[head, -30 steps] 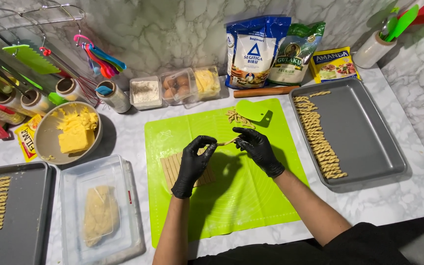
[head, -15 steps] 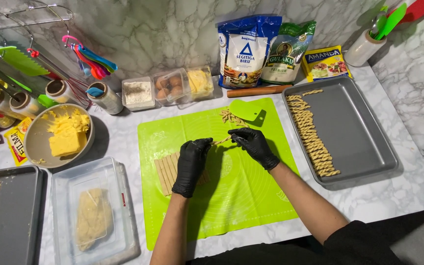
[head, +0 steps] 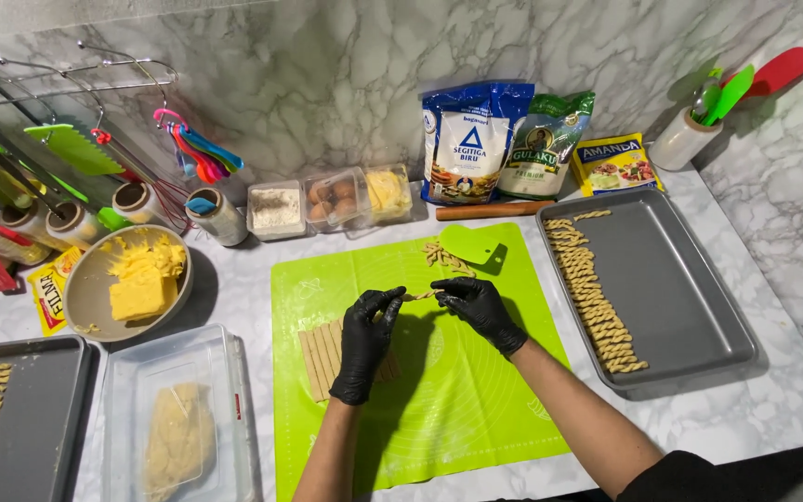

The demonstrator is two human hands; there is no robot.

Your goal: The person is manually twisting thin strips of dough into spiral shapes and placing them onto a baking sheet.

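Dough strip [head: 423, 297] twisted, spans between both gloved hands above green mat [head: 476, 400] | left hand [head: 367, 339] pinches its left end, right hand [head: 480, 305] pinches right end, both fingertip grips, forearms angled in from below | cut strips [head: 322, 358] under left hand; scraper [head: 472, 245], twisted pieces [head: 446, 257] just beyond; tray [head: 680, 288] to the right.

You wear matching black disposable gloves on your left hand [head: 364, 339] and your right hand [head: 479, 310]. They are thin and close-fitting with a slight sheen, creased at the knuckles, and each ends in a plain cuff just past the wrist. Behind each cuff the forearm is bare. A dark sleeve or shirt edge shows well behind your right hand, near the elbow.
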